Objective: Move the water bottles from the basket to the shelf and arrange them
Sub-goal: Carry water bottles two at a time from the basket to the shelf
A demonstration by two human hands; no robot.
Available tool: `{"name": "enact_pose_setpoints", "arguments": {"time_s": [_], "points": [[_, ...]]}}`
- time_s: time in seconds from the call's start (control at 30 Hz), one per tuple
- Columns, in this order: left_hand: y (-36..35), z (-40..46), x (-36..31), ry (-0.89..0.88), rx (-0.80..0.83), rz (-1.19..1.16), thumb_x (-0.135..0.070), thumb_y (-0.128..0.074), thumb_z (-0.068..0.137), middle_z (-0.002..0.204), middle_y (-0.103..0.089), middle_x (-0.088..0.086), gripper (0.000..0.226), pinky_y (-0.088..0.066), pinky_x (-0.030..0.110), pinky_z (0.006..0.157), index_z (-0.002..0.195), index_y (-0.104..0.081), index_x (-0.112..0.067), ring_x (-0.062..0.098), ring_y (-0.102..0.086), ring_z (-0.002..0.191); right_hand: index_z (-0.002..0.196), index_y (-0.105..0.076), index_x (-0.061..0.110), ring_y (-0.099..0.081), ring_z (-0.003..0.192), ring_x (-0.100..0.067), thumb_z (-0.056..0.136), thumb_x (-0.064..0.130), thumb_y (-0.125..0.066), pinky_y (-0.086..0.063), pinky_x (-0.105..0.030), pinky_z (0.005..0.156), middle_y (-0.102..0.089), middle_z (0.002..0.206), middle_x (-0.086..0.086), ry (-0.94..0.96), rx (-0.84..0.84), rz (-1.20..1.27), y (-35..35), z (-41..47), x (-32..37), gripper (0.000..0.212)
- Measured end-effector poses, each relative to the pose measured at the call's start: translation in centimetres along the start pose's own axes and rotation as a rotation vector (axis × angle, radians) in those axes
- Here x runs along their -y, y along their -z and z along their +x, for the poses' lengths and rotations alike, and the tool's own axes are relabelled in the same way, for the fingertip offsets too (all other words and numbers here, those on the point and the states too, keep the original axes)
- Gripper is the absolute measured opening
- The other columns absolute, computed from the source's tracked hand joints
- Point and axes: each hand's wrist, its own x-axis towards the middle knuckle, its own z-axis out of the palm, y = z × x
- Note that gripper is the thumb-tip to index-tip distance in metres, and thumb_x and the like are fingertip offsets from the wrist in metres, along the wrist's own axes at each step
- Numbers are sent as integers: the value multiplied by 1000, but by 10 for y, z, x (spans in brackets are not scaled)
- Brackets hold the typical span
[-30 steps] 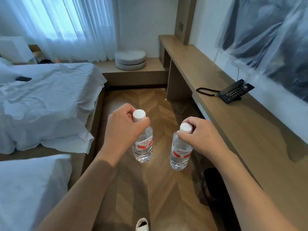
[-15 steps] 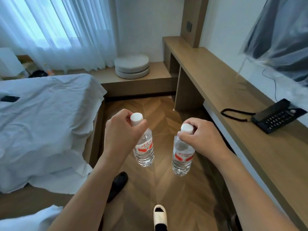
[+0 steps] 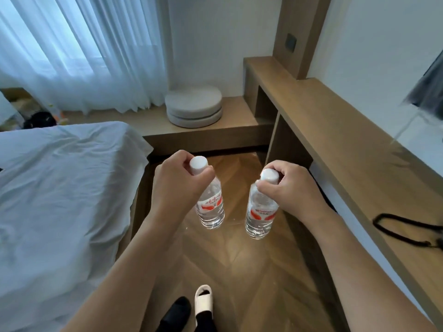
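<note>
At far left the bed fills more of the view than it did half a second ago, its white sheet now reaching the bottom edge. The left hand has its fingers curled round the neck of the left bottle, just under the white cap, and the bottle hangs over the wood floor, tilted a little to the right. It sits slightly higher in the view than before. On the floor below, a pale slipper shows beside a dark shoe, which has come closer to centre. The right hand pinches the right bottle at the cap, fingers wrapped over the top; this bottle hangs nearly upright, apart from the other. To the right runs the shelf. The phone seen earlier has slid out of view, leaving only its black cord on the shelf.
</note>
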Motion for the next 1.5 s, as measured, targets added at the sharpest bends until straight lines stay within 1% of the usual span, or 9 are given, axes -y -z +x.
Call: {"name": "enact_pose_setpoints", "arguments": {"time_s": [0.17,0.37,0.6,0.77,0.93,1.1,1.2,1.37,1.5], "points": [[-13,112,24,-80,50,15,-35,-78,73,64,-56,-15,23,-30,11,52,79,-61,-21,2,-53,57,91,-63,28,-63,80,-8,80,38,-69,-53,-20,62,-63,81,12,-56,-6,-26,-24,98,14,16],[-41,233,43,-123,112,-40,-34,-77,74,75,-64,-8,24,-33,16,55,87,-65,-18,5,-55,63,91,-63,28,-62,78,-9,78,39,-69,-56,-26,65,-64,81,11,-101,-74,4,-43,206,20,18],[-110,366,68,-98,151,-58,-31,-77,74,67,-57,-13,22,-33,15,54,82,-63,-16,5,-52,60,92,-63,28,-63,81,-10,81,38,-69,-60,-29,67,-63,82,12,-171,-34,-9,-74,341,-14,16],[-162,470,60,-142,176,-24,-32,-76,74,61,-55,-14,19,-34,9,48,77,-61,-21,-4,-54,58,91,-63,28,-63,80,-9,79,38,-70,-60,-34,70,-64,83,11,-235,-60,8,-73,449,-45,17],[-207,563,47,-206,187,-49,-33,-76,76,62,-54,-16,18,-34,8,49,82,-64,-22,-2,-53,58,94,-61,30,-61,82,-9,79,39,-71,-58,-27,68,-62,85,14,-247,-107,21,-65,542,-64,20],[-267,651,46,-288,280,-36,-30,-76,79,67,-53,-18,19,-33,6,49,88,-66,-17,1,-52,58,91,-62,31,-61,84,-10,79,36,-72,-59,-33,70,-62,86,13,-345,-166,88,-54,625,-101,17],[-316,704,47,-328,350,-35,-30,-76,79,67,-54,-16,19,-35,6,50,88,-67,-16,1,-52,59,91,-63,30,-60,85,-10,80,35,-72,-57,-30,66,-62,88,11,-425,-185,87,-53,677,-126,15],[-397,792,34,-429,551,-89,-33,-76,79,80,-65,-14,21,-52,22,62,94,-67,-22,5,-62,74,90,-63,31,-60,83,-7,80,35,-74,-47,-24,60,-64,88,12,-561,-216,66,-39,751,-159,15],[-465,859,0,-546,772,-103,-33,-75,79,79,-66,-14,18,-54,24,65,93,-67,-25,5,-64,75,90,-64,30,-58,80,-5,81,34,-72,-51,-28,62,-63,85,13,-615,-352,55,-17,796,-185,13]]}}
